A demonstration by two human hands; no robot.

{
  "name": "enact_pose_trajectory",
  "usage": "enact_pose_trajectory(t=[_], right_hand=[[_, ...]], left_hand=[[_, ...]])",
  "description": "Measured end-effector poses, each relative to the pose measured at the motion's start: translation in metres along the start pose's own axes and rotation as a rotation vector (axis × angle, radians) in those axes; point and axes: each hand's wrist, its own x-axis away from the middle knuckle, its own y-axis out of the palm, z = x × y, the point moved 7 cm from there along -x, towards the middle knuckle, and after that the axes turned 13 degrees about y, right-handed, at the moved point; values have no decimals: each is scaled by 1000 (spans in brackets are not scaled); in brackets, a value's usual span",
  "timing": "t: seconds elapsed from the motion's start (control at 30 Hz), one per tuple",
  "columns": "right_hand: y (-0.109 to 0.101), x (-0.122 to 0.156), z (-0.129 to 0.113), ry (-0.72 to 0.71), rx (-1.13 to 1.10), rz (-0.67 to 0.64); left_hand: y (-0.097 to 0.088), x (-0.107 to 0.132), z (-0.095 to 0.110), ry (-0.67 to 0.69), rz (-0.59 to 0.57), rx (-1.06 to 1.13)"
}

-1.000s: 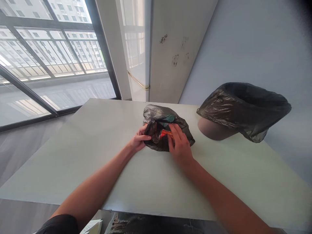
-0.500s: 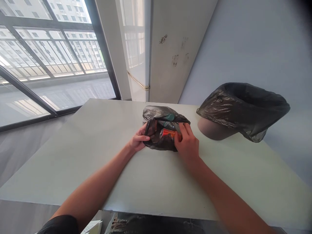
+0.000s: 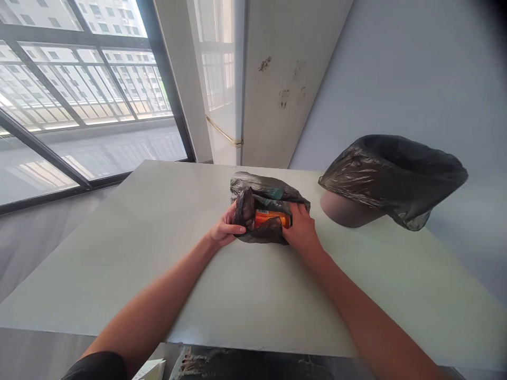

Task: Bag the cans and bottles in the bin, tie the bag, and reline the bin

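Observation:
A thin black plastic bag lies on the white table with its mouth open toward me. Inside it an orange can lies on its side, and something green shows through the film behind. My left hand is closed on the bag's left edge, thumb on top of the gathered plastic. At the right end of the bag, my right hand is closed on its edge, its fingertips close to the can. Whether those fingertips also touch the can is hidden.
To the right on the table stands a brownish bin lined with a loose black bag. A white cabinet rises behind the table, with a wall to the right and a large window to the left.
More of the orange can shows in the bag's mouth, and it looks shifted slightly left. My right hand has edged left and its fingers have sunk lower at the bag's edge.

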Motion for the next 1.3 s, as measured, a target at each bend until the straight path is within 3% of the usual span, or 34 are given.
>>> enact_pose_trajectory(t=[0.2, 0.33, 0.57, 0.9, 1.1, 1.3], right_hand=[[13, 3, 4, 54, 20, -130], [10, 1, 6, 59, -89, -116], [-4, -6, 14, 133, -120, 29], [10, -10, 25, 255, -16, -81], [-2, -7, 16, 172, -92, 32], [-28, 2, 4, 31, -255, 250]], left_hand=[[5, -2, 5, 43, -9, -11], [4, -2, 4, 42, -11, -22], [5, -2, 4, 47, -34, -28], [7, -3, 1, 34, -106, -91], [8, -4, 2, 41, -106, -94], [8, -5, 1, 31, -109, -73]])
